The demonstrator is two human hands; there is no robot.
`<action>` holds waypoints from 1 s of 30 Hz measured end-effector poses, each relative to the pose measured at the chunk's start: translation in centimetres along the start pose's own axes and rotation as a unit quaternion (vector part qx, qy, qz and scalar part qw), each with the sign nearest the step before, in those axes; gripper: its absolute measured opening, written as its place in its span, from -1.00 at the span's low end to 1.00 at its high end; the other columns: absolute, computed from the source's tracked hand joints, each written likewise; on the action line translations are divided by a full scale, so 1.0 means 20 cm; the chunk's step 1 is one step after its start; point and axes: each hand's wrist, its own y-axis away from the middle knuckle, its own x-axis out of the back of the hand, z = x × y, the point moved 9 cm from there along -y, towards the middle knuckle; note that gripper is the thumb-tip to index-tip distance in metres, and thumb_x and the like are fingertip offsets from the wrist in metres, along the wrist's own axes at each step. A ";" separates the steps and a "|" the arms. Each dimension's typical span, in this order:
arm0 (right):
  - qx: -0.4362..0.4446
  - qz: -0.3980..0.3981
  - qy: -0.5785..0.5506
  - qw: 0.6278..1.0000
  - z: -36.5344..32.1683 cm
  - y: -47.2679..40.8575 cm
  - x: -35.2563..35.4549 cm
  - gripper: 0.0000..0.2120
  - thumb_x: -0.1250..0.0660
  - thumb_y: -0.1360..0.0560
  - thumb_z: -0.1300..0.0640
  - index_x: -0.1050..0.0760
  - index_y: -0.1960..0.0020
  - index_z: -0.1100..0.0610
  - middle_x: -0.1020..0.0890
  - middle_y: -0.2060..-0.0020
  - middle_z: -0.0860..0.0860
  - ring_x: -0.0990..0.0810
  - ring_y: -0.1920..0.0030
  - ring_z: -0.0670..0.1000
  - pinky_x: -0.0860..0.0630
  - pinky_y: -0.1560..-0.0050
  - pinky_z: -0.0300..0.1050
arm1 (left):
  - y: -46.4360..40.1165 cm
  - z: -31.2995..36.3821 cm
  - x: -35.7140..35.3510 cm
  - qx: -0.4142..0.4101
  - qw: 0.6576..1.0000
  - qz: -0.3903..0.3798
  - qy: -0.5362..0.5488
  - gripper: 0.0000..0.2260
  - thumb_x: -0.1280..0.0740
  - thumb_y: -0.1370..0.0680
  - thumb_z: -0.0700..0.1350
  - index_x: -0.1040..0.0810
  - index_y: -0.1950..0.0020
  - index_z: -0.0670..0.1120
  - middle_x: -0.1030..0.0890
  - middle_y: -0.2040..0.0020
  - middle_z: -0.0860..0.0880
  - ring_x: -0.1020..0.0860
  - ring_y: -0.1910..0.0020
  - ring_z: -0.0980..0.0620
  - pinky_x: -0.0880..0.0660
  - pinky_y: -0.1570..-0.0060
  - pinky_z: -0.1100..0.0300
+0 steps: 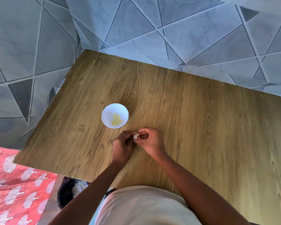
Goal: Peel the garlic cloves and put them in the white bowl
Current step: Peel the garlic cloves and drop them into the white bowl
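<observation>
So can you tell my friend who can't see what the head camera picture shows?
Both hands, left hand and right hand, pinch a garlic clove above a wooden table. Just beyond sits a white bowl holding peeled cloves.

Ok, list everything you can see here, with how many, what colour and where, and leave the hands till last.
wooden table: one, light brown grain, fills centre.
white scalloped bowl: one, white, on table beyond the hands.
peeled garlic cloves: several, pale yellow, inside bowl.
small garlic clove: one, whitish, pinched between both hands.
tiled wall: grey triangles, behind table.
tree-print cloth: one, red and white, lower left.
left hand: holds clove.
right hand: holds clove.
</observation>
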 end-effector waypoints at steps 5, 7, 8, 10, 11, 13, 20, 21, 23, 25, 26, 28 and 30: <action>0.053 0.019 0.031 0.998 -0.06 0.02 0.02 -0.67 -0.66 -0.33 0.24 -0.70 -0.06 0.21 -0.75 0.15 0.03 -0.72 0.16 -0.09 -0.68 0.05 -0.14 | 0.00 -0.02 -0.01 0.007 1.000 -0.005 0.000 -0.72 -0.44 -0.52 -0.37 -0.71 -0.15 -0.09 -0.73 0.00 0.11 -0.69 0.00 0.11 -0.62 -0.05 0.16; 0.015 -0.005 -0.023 1.000 -0.01 0.00 0.04 -0.66 -0.69 -0.29 0.20 -0.70 -0.01 0.19 -0.74 0.18 -0.01 -0.73 0.16 -0.09 -0.69 0.07 -0.11 | -0.01 -0.03 -0.02 0.028 0.999 -0.023 0.035 -0.75 -0.44 -0.52 -0.39 -0.71 -0.13 -0.14 -0.75 0.03 0.05 -0.71 0.02 0.05 -0.64 -0.06 0.10; 0.001 -0.017 -0.046 0.999 0.00 -0.01 0.05 -0.66 -0.70 -0.28 0.19 -0.70 0.01 0.20 -0.75 0.20 -0.01 -0.74 0.17 -0.07 -0.70 0.08 -0.08 | -0.01 -0.04 -0.02 0.044 0.997 -0.035 0.054 -0.77 -0.45 -0.52 -0.39 -0.71 -0.12 -0.15 -0.75 0.05 0.02 -0.72 0.04 0.02 -0.65 -0.06 0.07; -0.010 -0.035 -0.078 0.996 0.03 -0.04 0.07 -0.68 -0.70 -0.27 0.21 -0.70 0.04 0.23 -0.75 0.22 0.02 -0.75 0.18 0.00 -0.70 0.11 -0.04 | -0.02 -0.05 -0.03 0.070 0.992 -0.058 0.086 -0.78 -0.45 -0.51 -0.41 -0.72 -0.09 -0.17 -0.75 0.08 -0.02 -0.72 0.06 -0.06 -0.66 -0.04 0.04; -0.010 -0.042 -0.089 0.995 0.03 -0.05 0.08 -0.70 -0.70 -0.28 0.24 -0.70 0.04 0.25 -0.75 0.23 0.03 -0.75 0.18 0.02 -0.70 0.12 -0.05 | -0.02 -0.05 -0.03 0.076 0.990 -0.066 0.097 -0.77 -0.44 -0.51 -0.42 -0.72 -0.08 -0.17 -0.76 0.08 -0.03 -0.72 0.06 -0.07 -0.66 -0.03 0.04; -0.009 -0.044 -0.101 0.994 0.04 -0.05 0.07 -0.73 -0.67 -0.32 0.27 -0.70 0.02 0.26 -0.75 0.21 0.05 -0.76 0.17 0.03 -0.70 0.12 -0.04 | -0.03 -0.04 -0.03 0.089 0.986 -0.070 0.119 -0.75 -0.43 -0.50 -0.46 -0.72 -0.05 -0.17 -0.76 0.10 -0.05 -0.73 0.07 -0.04 -0.66 0.00 0.09; -0.012 -0.044 -0.115 0.992 0.07 -0.03 0.03 -0.88 -0.51 -0.49 0.32 -0.72 0.01 0.16 -0.76 0.12 0.06 -0.76 0.09 0.04 -0.71 0.05 0.16 | -0.02 -0.06 -0.03 0.124 0.975 -0.039 0.182 -0.78 -0.44 -0.49 -0.48 -0.68 -0.09 -0.29 -0.75 0.08 -0.15 -0.73 0.08 -0.13 -0.68 0.03 0.07; 0.006 -0.037 -0.095 0.995 0.06 -0.03 0.03 -0.88 -0.51 -0.49 0.33 -0.73 0.02 0.16 -0.76 0.14 0.03 -0.75 0.11 0.02 -0.71 0.07 0.14 | -0.02 -0.06 -0.03 0.132 0.972 -0.035 0.193 -0.78 -0.46 -0.48 -0.47 -0.68 -0.09 -0.30 -0.75 0.08 -0.17 -0.73 0.07 -0.15 -0.68 0.01 0.05; 0.035 -0.023 -0.054 0.998 0.04 -0.03 0.03 -0.89 -0.52 -0.48 0.33 -0.73 0.05 0.16 -0.75 0.17 -0.01 -0.73 0.14 -0.04 -0.70 0.08 0.10 | -0.01 -0.06 -0.03 0.151 0.964 -0.029 0.217 -0.79 -0.48 -0.47 -0.46 -0.68 -0.08 -0.31 -0.75 0.07 -0.19 -0.73 0.06 -0.15 -0.69 0.02 0.04; 0.032 -0.018 -0.034 0.999 0.04 -0.04 0.03 -0.89 -0.51 -0.48 0.33 -0.72 0.08 0.15 -0.73 0.19 -0.03 -0.72 0.15 -0.08 -0.69 0.07 0.07 | -0.01 -0.06 -0.03 0.160 0.960 -0.025 0.230 -0.80 -0.50 -0.45 -0.45 -0.68 -0.05 -0.29 -0.75 0.08 -0.19 -0.73 0.07 -0.13 -0.69 0.03 0.05; 0.023 -0.018 -0.030 0.999 0.05 -0.04 0.03 -0.88 -0.50 -0.48 0.33 -0.71 0.09 0.13 -0.73 0.20 -0.04 -0.71 0.15 -0.08 -0.69 0.07 0.08 | -0.01 -0.05 -0.03 0.160 0.960 -0.025 0.229 -0.80 -0.51 -0.45 -0.44 -0.69 -0.04 -0.28 -0.75 0.09 -0.19 -0.73 0.07 -0.14 -0.69 0.02 0.04; 0.008 -0.018 -0.015 1.000 0.06 -0.05 0.02 -0.82 -0.48 -0.50 0.34 -0.67 0.12 0.06 -0.71 0.21 -0.04 -0.70 0.15 -0.06 -0.69 0.08 0.11 | -0.01 -0.05 -0.04 0.161 0.961 -0.027 0.222 -0.80 -0.52 -0.45 -0.43 -0.69 -0.04 -0.28 -0.75 0.09 -0.18 -0.73 0.06 -0.18 -0.69 0.00 0.00; 0.010 -0.033 0.009 0.999 0.07 -0.06 0.00 -0.77 -0.46 -0.51 0.34 -0.63 0.15 0.01 -0.68 0.22 -0.05 -0.69 0.14 -0.04 -0.68 0.07 0.12 | 0.00 -0.06 -0.04 0.164 0.962 -0.027 0.216 -0.80 -0.53 -0.45 -0.41 -0.69 -0.05 -0.29 -0.75 0.09 -0.18 -0.74 0.06 -0.19 -0.69 -0.02 -0.02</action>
